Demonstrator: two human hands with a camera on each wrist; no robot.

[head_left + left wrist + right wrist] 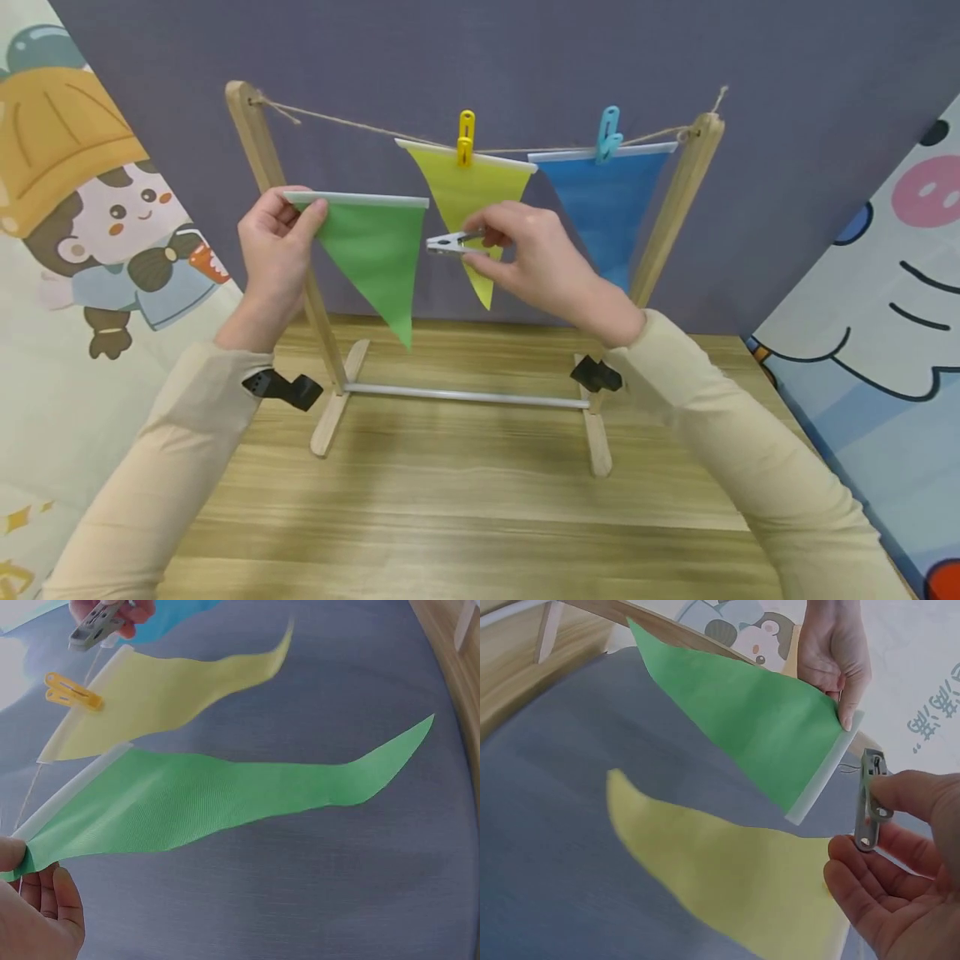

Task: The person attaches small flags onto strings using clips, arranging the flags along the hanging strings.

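Observation:
My left hand [281, 237] pinches the upper left corner of a green pennant flag [378, 242] by its white top strip. The flag hangs in front of the wooden stand, below the string [337, 122]. In my right hand [532, 254] a grey clothespin [448, 242] is held between thumb and fingers, its tip pointing left toward the flag's right edge. Behind that hand a yellow pennant flag [450, 185] hangs from the string under a yellow clothespin [466, 139]. Farther right hangs a blue flag [607, 200] under a light blue clothespin [609, 135].
The string runs between two wooden posts [678, 208]. A white rod [465, 394] joins their feet low over the wood-grain table [450, 500]. A grey-purple backdrop [420, 50] stands behind, with cartoon panels [97, 242] at both sides.

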